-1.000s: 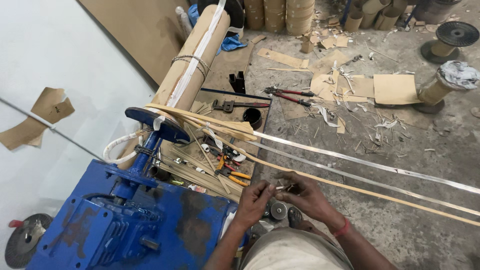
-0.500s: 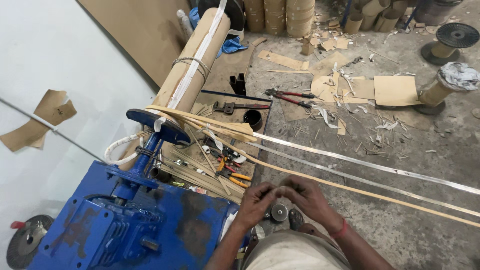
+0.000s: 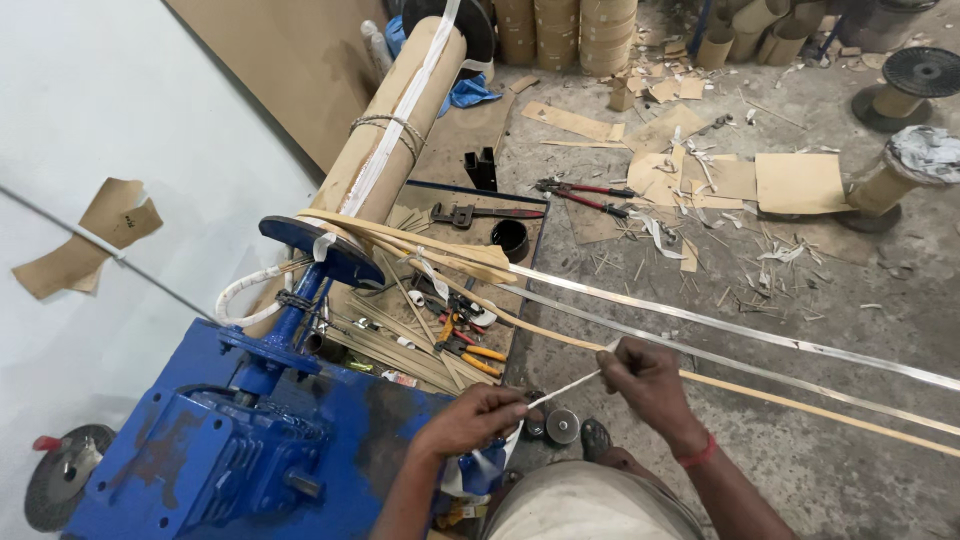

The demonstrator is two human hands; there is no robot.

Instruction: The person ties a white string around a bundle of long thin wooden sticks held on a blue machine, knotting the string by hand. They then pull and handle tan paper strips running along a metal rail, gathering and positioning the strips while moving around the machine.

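My left hand [image 3: 475,418] and my right hand [image 3: 640,378] pinch a narrow white tape strip [image 3: 565,388] and hold it stretched between them, low in the view. A loose tail of the tape hangs below my left hand. Just under the strip lie small round tape rolls [image 3: 560,427]. Above my hands run long metal strips [image 3: 720,325] and a tan strip [image 3: 800,405], leading from a paper-wrapped coil [image 3: 390,150] on a blue winding machine [image 3: 240,440].
A tray [image 3: 527,260] beside the machine holds pliers, cutters and paper slivers. Red-handled cutters [image 3: 590,195], cardboard scraps and paper offcuts litter the concrete floor. Spools [image 3: 915,80] stand at the right, cardboard tubes [image 3: 570,30] at the back. A white wall is on the left.
My hands were close together over the tape rolls; now they have drawn apart, with the right hand raised, pulling a length of white tape taut between them.
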